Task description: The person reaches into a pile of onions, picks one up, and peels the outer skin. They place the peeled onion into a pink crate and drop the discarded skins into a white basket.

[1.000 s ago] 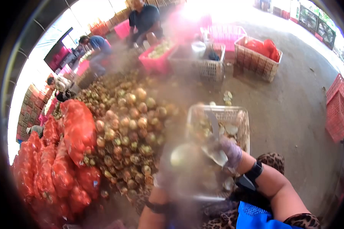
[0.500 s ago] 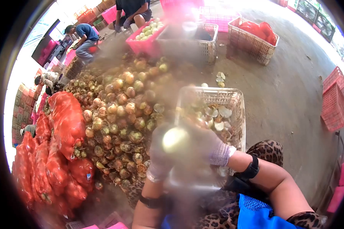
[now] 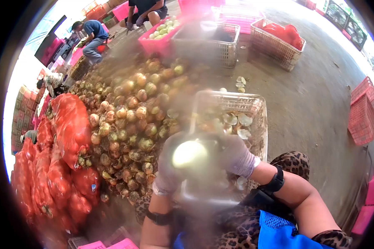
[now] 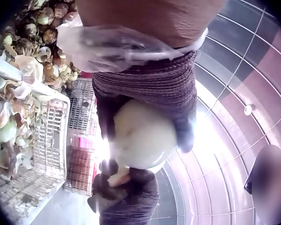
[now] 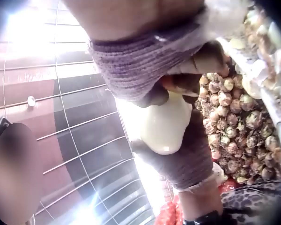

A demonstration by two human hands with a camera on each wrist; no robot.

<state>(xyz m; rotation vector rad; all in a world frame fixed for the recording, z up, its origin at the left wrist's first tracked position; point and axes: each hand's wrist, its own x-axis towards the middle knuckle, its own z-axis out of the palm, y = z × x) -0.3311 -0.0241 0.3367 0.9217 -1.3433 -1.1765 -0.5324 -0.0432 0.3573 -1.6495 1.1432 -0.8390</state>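
A pale peeled onion [image 3: 190,154] is gripped in my gloved left hand [image 3: 167,166], whose fingers curve around the onion [image 4: 145,136] in the left wrist view. My gloved right hand [image 3: 239,157] is close on its right side, blurred in the head view. In the right wrist view, the fingers of my right hand [image 5: 133,68] curl round a knife, mostly hidden, with an orange-brown part [image 5: 171,85] showing against the onion [image 5: 166,124]. Beneath and beyond both hands stands a pale plastic crate [image 3: 259,120] with onion skins and cut pieces [image 3: 244,119].
Many unpeeled onions [image 3: 131,120] lie heaped to the left, beside full red net sacks [image 3: 70,133]. Farther off are a pink crate of peeled onions [image 3: 156,46], a crate with red bags [image 3: 274,47] and people working. Red crates [image 3: 361,118] stand on the right.
The right hand, earlier over the crate with the blade showing, has come in beside the onion. The left hand keeps its hold. The head view has shifted, bringing the background workers more fully into sight.
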